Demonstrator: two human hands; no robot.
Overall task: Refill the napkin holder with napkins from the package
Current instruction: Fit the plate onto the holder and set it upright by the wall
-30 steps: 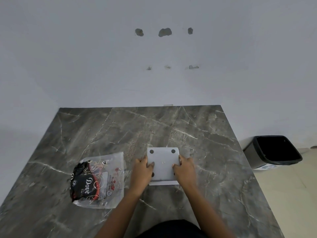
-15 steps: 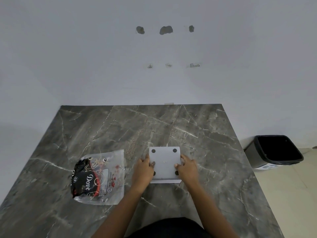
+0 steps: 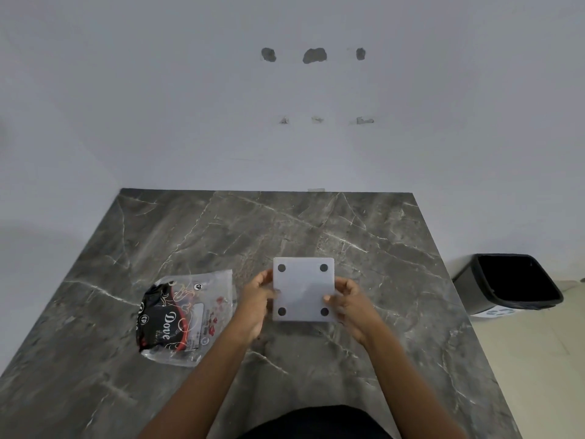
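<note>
The napkin holder (image 3: pixel 304 288) is a white square box turned bottom side up, with four dark round feet showing. I hold it just above the grey marble table (image 3: pixel 221 236), near the middle front. My left hand (image 3: pixel 258 301) grips its left edge and my right hand (image 3: pixel 348 301) grips its right edge. The napkin package (image 3: pixel 186 315), a clear plastic bag with black and red "Dove" print, lies flat on the table to the left of my left hand. No loose napkins are visible.
A black waste bin (image 3: pixel 509 285) stands on the floor right of the table. A white wall with patched holes runs behind the table's far edge. The table's right edge drops off close to my right arm.
The holder has come up off the table between both hands, and its underside now faces me fully; all four feet show. The package has not moved.
</note>
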